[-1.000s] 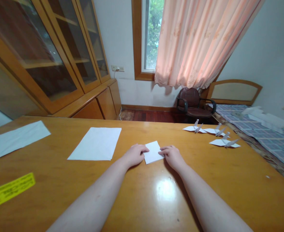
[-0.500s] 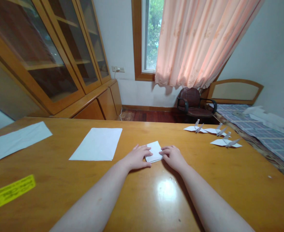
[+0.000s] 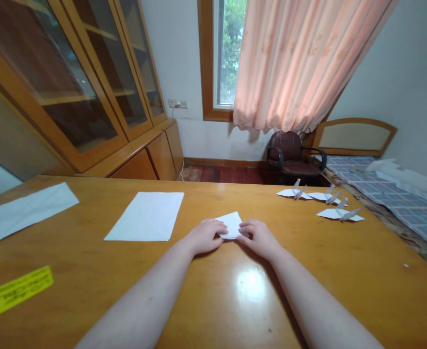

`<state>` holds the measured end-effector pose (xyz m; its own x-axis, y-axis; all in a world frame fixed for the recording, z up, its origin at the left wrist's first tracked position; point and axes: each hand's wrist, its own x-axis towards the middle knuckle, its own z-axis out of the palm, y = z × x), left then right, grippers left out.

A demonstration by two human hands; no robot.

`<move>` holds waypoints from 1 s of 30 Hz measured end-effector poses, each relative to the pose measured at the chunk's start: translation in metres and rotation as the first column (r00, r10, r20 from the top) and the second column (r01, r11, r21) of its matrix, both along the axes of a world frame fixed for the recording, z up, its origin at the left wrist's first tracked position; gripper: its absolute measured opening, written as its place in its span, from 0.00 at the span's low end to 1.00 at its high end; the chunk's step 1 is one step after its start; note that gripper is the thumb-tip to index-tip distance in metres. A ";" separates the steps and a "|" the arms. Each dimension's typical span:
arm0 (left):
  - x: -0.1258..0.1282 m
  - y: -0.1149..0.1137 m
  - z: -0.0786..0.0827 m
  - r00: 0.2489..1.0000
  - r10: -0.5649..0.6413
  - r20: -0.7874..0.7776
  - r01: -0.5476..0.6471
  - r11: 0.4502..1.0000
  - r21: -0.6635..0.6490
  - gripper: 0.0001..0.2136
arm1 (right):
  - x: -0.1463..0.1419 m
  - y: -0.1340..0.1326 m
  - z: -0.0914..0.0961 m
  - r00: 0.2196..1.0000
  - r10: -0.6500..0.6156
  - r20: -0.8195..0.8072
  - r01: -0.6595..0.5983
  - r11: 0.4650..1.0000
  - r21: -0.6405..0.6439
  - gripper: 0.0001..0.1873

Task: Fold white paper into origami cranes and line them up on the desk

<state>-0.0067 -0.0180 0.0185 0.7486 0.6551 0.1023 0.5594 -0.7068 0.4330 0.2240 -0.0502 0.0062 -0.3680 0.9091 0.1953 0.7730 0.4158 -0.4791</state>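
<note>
Folded paper (image 3: 231, 225) in left hand (image 3: 206, 235) and right hand (image 3: 260, 237), shelves (image 3: 68, 99) inside glass-fronted cabinet (image 3: 102, 152)

At left: 1 wooden cabinet (image 3: 93, 82), 3 glazed doors (image 3: 100, 53) visible. At the rear, 1 pink curtain (image 3: 300, 63) partly covers the window (image 3: 229, 53), and a wall socket (image 3: 183, 103) holds 1 plug (image 3: 178, 104). A brown armchair (image 3: 286, 148) stands beneath the curtain. At right, a bed (image 3: 356, 136) bears a plaid cover (image 3: 395, 203). A yellow label (image 3: 17, 293) lies near left, print illegible.
</note>
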 end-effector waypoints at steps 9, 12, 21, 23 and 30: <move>0.005 0.009 -0.007 0.981 0.192 -0.005 -0.192 0.981 0.023 0.14 | -0.001 0.006 -0.012 0.997 -0.072 -0.040 0.071 0.997 -0.015 0.08; 0.005 0.010 -0.009 0.966 0.259 -0.003 -0.259 0.966 0.027 0.13 | -0.001 0.008 -0.016 0.991 -0.111 -0.080 0.107 0.993 -0.045 0.08; 0.009 0.011 -0.014 0.928 0.373 -0.018 -0.373 0.928 0.023 0.11 | -0.004 0.008 -0.018 0.971 -0.184 -0.152 0.171 0.981 -0.093 0.05; 0.011 0.011 -0.014 0.917 0.399 -0.024 -0.398 0.917 0.028 0.10 | -0.005 0.008 -0.017 0.969 -0.194 -0.156 0.180 0.978 -0.101 0.05; 0.012 0.011 -0.016 0.892 0.450 -0.039 -0.451 0.892 -0.017 0.07 | -0.006 0.008 -0.017 0.966 -0.202 -0.161 0.184 0.976 -0.120 0.04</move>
